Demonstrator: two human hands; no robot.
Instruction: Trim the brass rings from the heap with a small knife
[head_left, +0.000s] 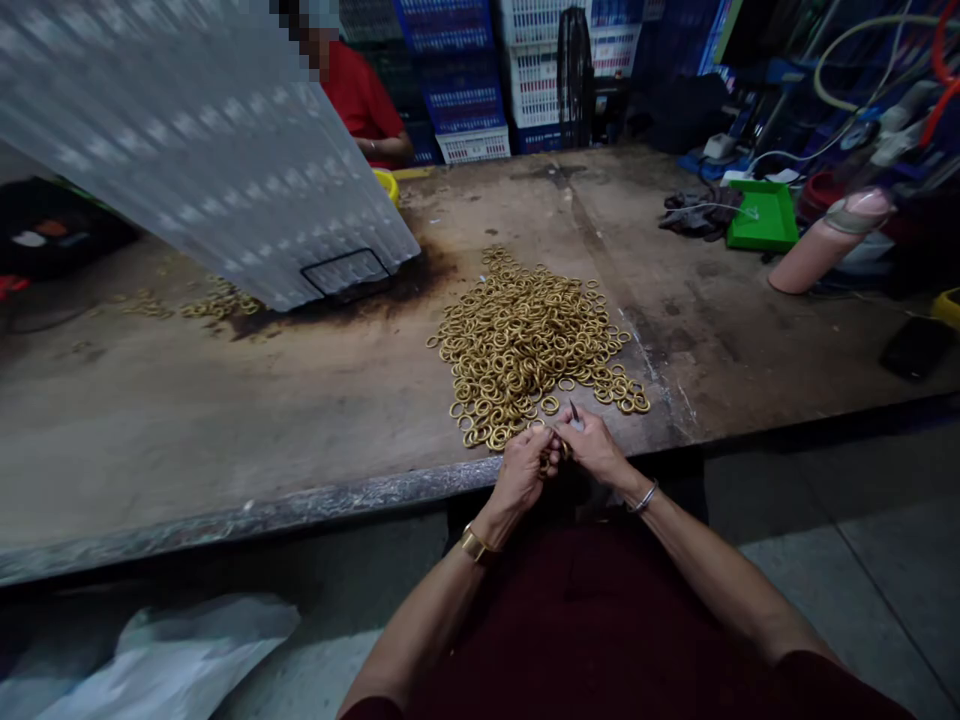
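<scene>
A heap of brass rings lies on the wooden table near its front edge. Just in front of the heap, my left hand is closed around several brass rings, some showing beneath its fingers. Close against it, my right hand grips a small tool with a dark pointed tip, its tip directed away from me; the exact kind of tool is unclear. The fingertips of both hands meet at a ring, partly hidden by the fingers.
A tall grey corrugated panel rises on the left of the table, with scattered rings by its base. Behind it a person in a red shirt is partly visible. A green tray and a pinkish bottle stand at right; stacked crates line the back.
</scene>
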